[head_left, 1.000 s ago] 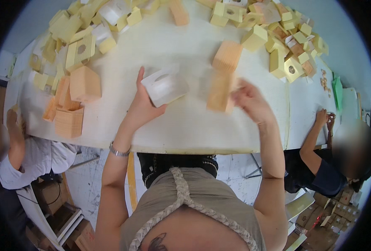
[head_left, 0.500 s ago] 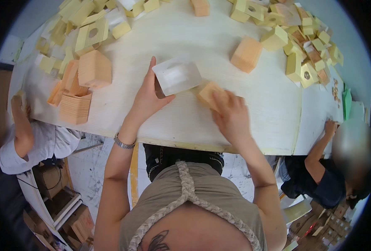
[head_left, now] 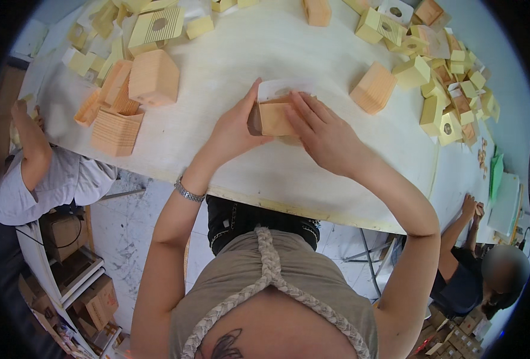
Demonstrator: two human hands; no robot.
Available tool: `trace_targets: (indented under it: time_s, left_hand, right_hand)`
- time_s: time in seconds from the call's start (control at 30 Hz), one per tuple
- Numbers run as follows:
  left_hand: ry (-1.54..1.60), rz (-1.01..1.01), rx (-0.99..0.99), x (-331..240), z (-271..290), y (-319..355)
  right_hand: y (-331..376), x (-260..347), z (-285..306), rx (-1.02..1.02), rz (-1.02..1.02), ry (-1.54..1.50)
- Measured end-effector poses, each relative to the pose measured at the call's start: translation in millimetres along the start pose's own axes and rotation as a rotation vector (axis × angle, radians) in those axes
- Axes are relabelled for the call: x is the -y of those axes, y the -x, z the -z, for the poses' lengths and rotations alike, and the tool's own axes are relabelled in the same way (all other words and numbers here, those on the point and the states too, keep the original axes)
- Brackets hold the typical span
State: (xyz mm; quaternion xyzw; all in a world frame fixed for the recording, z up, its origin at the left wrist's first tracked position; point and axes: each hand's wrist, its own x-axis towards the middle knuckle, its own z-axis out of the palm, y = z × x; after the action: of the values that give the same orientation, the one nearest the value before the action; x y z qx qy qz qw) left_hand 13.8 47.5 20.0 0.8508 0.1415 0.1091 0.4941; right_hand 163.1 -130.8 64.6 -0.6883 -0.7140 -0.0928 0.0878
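Note:
Near the table's front edge, my left hand (head_left: pixel 232 133) grips a small open paper box (head_left: pixel 272 90) with a white inner wall, thumb on the near side and fingers around its left. A tan cardboard insert (head_left: pixel 275 118) sits at the mouth of this box, partly inside. My right hand (head_left: pixel 336 140) closes over the insert's right part, with fingers stretched across it against the box. Those fingers hide the right side of both pieces, and the right thumb is hard to make out.
Wood-patterned boxes (head_left: pixel 154 78) stand at left, with another (head_left: pixel 373 88) to the right and one (head_left: pixel 317 12) at the far edge. Piles of yellow boxes lie far left (head_left: pixel 157 27) and far right (head_left: pixel 435 99). Other people (head_left: pixel 34 137) work at both table ends.
My right hand has brought the tan insert left and up into the mouth of the white-lined box. My left hand has turned the box toward it. The view has shifted slightly.

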Motion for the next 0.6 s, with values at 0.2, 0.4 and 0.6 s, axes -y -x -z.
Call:
trace_targets:
  time_s: [0.2, 0.4, 0.6]
  left_hand:
    - [0.011, 0.045, 0.039, 7, -3, 0]
    - [-0.034, -0.032, -0.002, 3, -3, -2]
    - [-0.022, 0.033, 0.009, 0, -4, 1]
  right_hand:
    - [-2, -4, 4, -0.049, 0.024, 0.186]
    - [13, 27, -30, -0.146, -0.083, 0.171]
    - [15, 12, -1, -0.094, -0.094, 0.150]
